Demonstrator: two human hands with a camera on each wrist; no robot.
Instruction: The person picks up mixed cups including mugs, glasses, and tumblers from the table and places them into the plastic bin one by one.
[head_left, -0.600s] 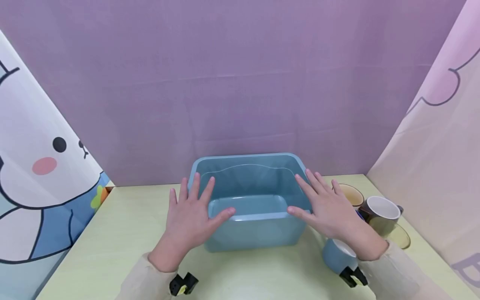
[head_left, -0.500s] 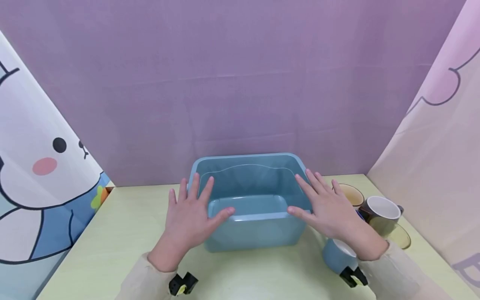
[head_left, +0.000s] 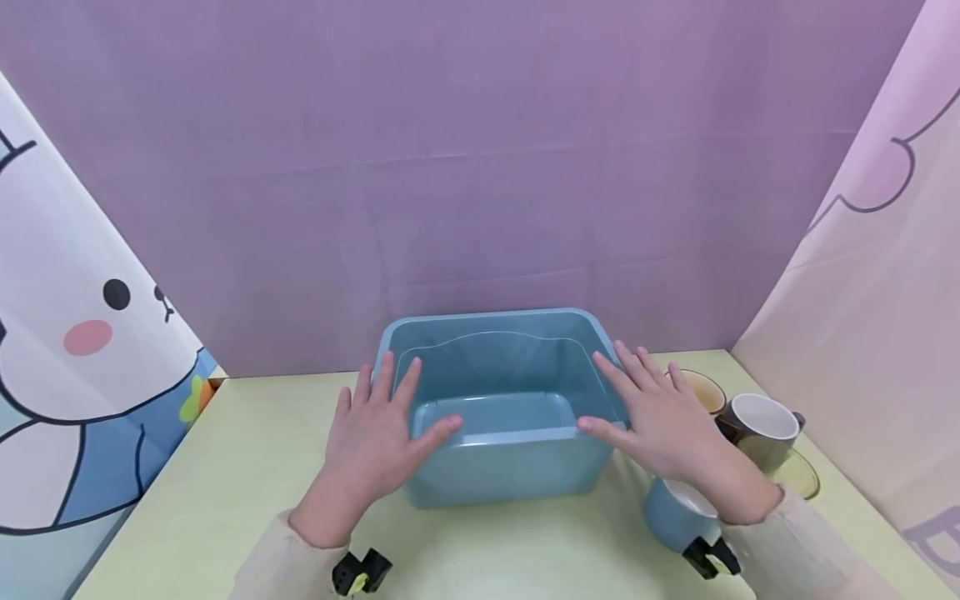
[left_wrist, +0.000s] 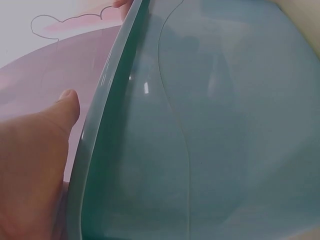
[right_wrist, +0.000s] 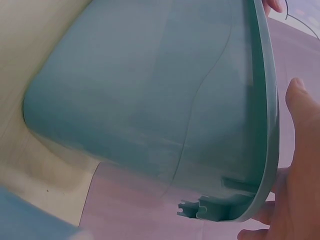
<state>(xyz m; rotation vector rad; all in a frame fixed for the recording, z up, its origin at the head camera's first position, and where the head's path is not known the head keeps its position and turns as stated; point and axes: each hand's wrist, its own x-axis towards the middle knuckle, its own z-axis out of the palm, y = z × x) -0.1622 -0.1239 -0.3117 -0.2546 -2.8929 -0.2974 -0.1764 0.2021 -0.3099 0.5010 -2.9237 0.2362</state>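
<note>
A blue-green plastic bin [head_left: 510, 471] stands on the table, its inside bare. My left hand [head_left: 371, 446], fingers spread and straight, is at the bin's left side and overlaps its near left corner in the head view. On the opposite side, my right hand [head_left: 663, 421] is spread the same way, fingertips right at the right rim. Each wrist view shows a thumb raised beside the rim: the left hand [left_wrist: 32, 160] beside the bin's outer wall [left_wrist: 225, 125], the right hand [right_wrist: 302, 155] beside the bin [right_wrist: 135, 85]. Neither hand is curled round anything.
Right of the bin, partly behind my right arm, are a light blue mug [head_left: 678, 515], a dark mug [head_left: 765, 417] with a white inside, an amber-rimmed cup [head_left: 707, 390] and a clear amber dish [head_left: 804, 477]. A purple curtain [head_left: 480, 167] hangs behind the pale table [head_left: 262, 433].
My left hand has shifted slightly left, away from the bin's middle. The right hand has hardly moved, and the head view has tilted a little.
</note>
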